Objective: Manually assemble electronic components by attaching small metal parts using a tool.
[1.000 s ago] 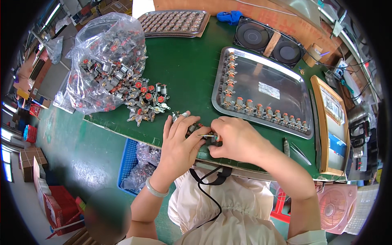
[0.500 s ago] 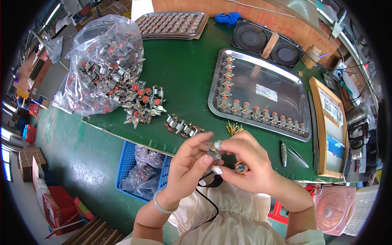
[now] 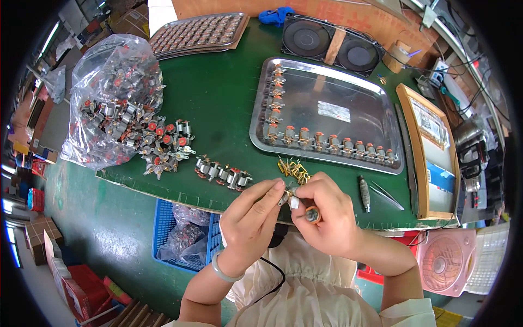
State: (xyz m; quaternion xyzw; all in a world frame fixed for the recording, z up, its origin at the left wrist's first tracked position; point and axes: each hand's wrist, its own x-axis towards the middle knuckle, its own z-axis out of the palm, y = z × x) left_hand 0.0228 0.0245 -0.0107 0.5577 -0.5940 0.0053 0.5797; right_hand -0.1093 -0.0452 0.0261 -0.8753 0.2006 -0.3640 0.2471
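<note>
In front of me, my left hand pinches a small silver motor-like part, mostly covered by fingers. Thumb and forefinger of my right hand meet at the same part. Tucked in the right palm is a tool with a rounded orange handle end; its working end is hidden. Just beyond the fingers lies a small heap of brass-coloured pieces. Left of it stands a row of motor-like parts. A metal tray holds similar parts lined along its left and near edges.
A clear plastic bag spills more parts at left. Another filled tray sits at the back, beside two black round fans or speakers. Tweezers, a grey-handled tool and a wooden frame lie right. A blue crate stands below.
The view has shifted, so the table contents sit farther left. My left fingers have straightened and drawn together around the part; my right fingertips remain at it.
</note>
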